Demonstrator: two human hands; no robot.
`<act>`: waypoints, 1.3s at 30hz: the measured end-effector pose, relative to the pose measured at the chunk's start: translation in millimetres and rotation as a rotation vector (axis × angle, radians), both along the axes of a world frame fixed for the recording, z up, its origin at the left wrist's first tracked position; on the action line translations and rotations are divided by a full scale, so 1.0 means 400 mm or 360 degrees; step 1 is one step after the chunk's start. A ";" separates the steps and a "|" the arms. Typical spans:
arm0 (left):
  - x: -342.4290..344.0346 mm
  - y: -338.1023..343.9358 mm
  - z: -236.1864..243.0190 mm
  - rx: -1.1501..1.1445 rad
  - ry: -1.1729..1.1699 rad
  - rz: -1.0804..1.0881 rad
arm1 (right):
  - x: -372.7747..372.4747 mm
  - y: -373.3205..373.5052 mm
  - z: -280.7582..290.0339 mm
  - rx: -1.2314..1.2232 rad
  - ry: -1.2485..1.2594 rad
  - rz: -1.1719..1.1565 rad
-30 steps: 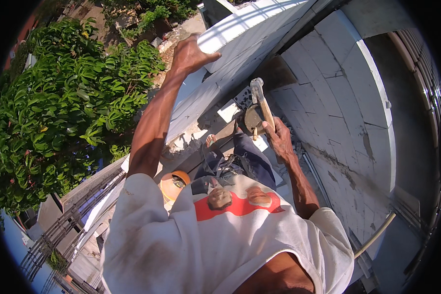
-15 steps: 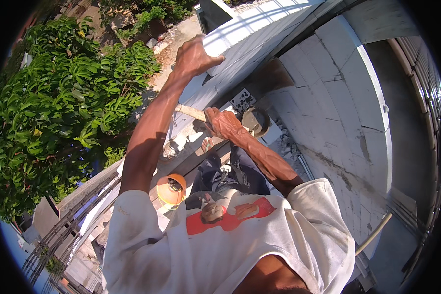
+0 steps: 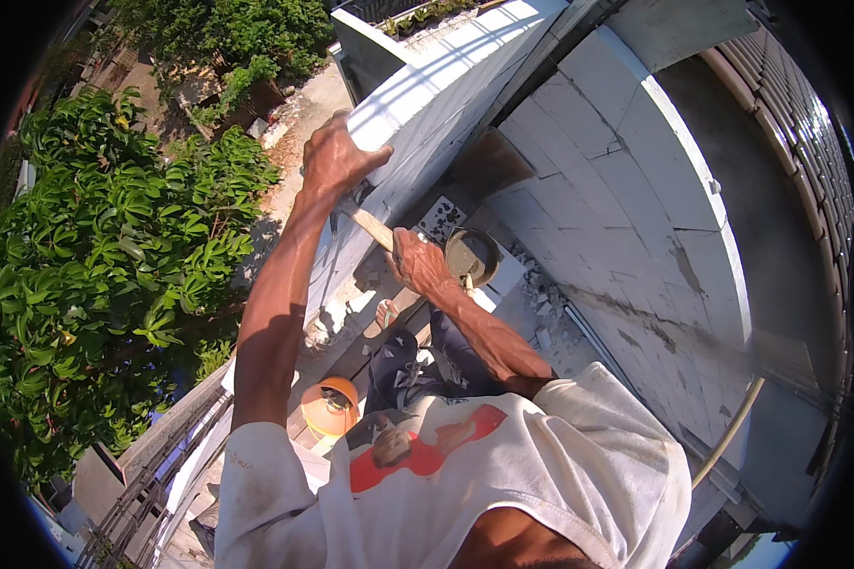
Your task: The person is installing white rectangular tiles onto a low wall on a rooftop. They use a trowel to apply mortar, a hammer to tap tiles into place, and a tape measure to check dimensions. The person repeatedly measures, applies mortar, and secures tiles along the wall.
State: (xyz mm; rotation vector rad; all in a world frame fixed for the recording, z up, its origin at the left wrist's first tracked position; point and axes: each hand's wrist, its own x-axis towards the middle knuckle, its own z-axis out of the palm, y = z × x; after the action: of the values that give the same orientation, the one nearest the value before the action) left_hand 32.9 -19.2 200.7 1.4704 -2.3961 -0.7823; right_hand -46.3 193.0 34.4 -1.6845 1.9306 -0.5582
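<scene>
My left hand (image 3: 337,156) grips the near end of the white block (image 3: 417,95) on top of the wall, its thumb on the inner side and its fingers over the outer edge. Lower and to the right, my right hand (image 3: 419,261) is closed round the wooden handle of a hammer (image 3: 374,229). The metal head of the hammer is beside my left forearm, close to the wall end and below the left hand; whether it touches the blocks I cannot tell.
A dark round bucket (image 3: 472,256) holds grey mortar below my right hand. An orange container (image 3: 330,406) stands by my legs on the planks. A second block wall (image 3: 636,180) rises on the right, and leafy bushes (image 3: 114,266) fill the left.
The view has shifted, so the wall and both hands sit further left. The hammer head, hidden behind my left forearm before, now shows beside it. Both hands keep their grip.
</scene>
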 end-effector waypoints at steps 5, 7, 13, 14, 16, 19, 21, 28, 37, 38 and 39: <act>-0.022 0.003 0.008 0.0021 0.0002 0.0019 | 0.020 0.028 0.007 0.0120 0.0097 0.0427; -0.007 0.001 0.000 0.0003 0.0035 0.0026 | -0.005 0.021 0.026 0.0038 0.0063 0.0414; 0.005 -0.027 -0.051 0.0008 0.0014 0.0001 | 0.035 0.014 -0.012 0.0026 -0.0009 0.0127; 0.010 -0.020 -0.044 -0.0011 -0.0003 0.0017 | 0.030 0.011 0.020 0.0053 0.0015 0.0256; 0.003 -0.010 -0.026 -0.0033 -0.0022 0.0023 | 0.003 0.010 0.017 -0.0024 0.0038 0.0258; 0.009 -0.014 -0.040 -0.0082 0.0000 0.0033 | 0.007 -0.008 0.006 -0.0097 -0.0032 -0.0023; 0.020 -0.016 -0.071 -0.0140 0.0072 0.0048 | 0.025 0.007 0.021 0.0123 -0.0281 -0.0050; 0.113 0.008 -0.108 0.0181 0.0576 -0.0022 | -0.085 0.166 0.204 0.0628 -0.1199 -0.0316; 0.126 0.056 -0.436 0.0127 0.0915 0.0050 | -0.351 0.131 0.455 0.0441 -0.1096 -0.0779; 0.105 0.052 -0.404 0.0235 0.0974 0.0084 | -0.371 0.106 0.468 0.0419 -0.1025 -0.0811; 0.096 0.045 -0.391 0.0302 0.1005 0.0066 | -0.390 0.080 0.475 0.0399 -0.0954 -0.0840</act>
State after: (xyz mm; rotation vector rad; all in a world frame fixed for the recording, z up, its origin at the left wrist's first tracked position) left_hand 71.1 -1.3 44.4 1.1001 -1.8487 -1.2659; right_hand -202.3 225.0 224.6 -0.7219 1.8659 -0.8546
